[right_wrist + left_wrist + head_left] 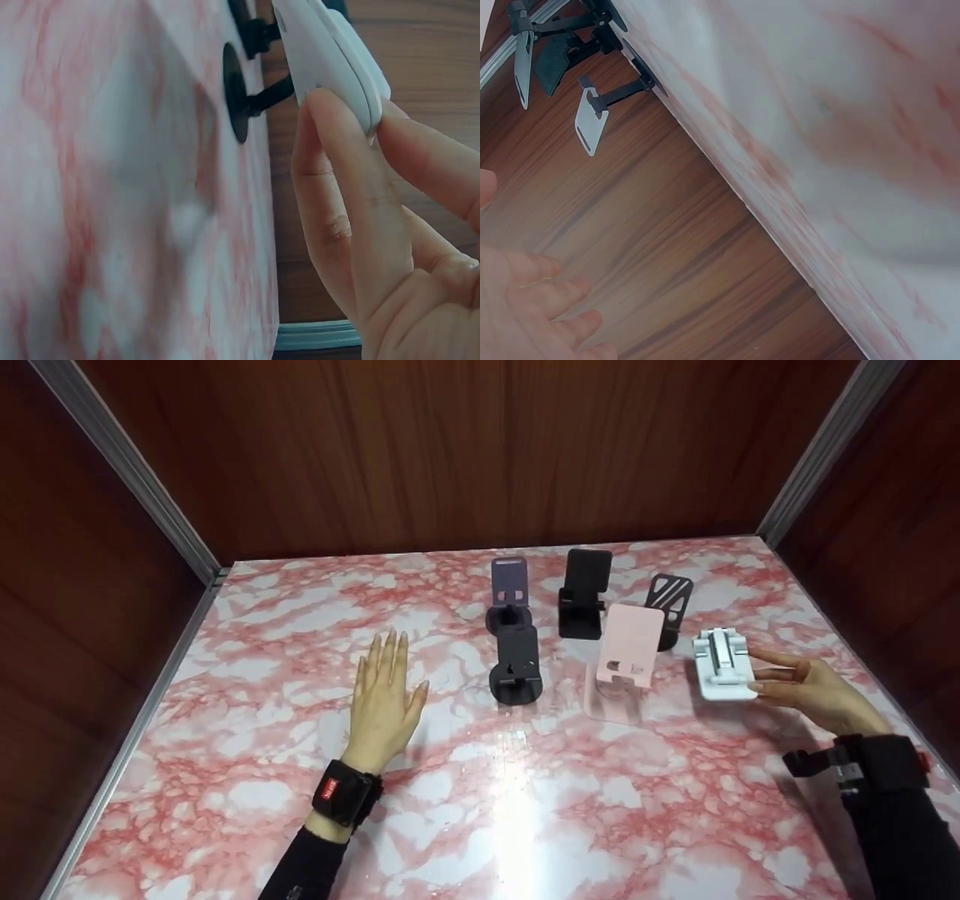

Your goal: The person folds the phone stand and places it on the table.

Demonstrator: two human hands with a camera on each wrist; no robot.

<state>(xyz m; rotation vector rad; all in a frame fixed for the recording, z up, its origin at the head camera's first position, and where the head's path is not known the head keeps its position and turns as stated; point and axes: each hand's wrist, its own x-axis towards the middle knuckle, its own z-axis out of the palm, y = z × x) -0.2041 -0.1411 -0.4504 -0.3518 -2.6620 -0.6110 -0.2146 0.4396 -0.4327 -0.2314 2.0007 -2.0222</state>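
Observation:
A white folded phone stand [726, 666] is pinched by its right edge between the thumb and fingers of my right hand [814, 690]. In the right wrist view the same white stand [330, 56] is held above the tabletop. My left hand [381, 709] is stretched out flat, palm down, over the left part of the table and holds nothing. Its straight fingers also show in the left wrist view, where the left hand [532, 307] appears from the palm side. A pink phone stand [631, 641] stands unfolded just left of the white one.
Several more unfolded stands are grouped at the centre back: a purple one [510, 577], a black one [587, 577], a dark round-based one [517, 664] and a slotted one [670, 596]. Wooden walls [480, 450] enclose the marbled red-and-white table [262, 697] on three sides.

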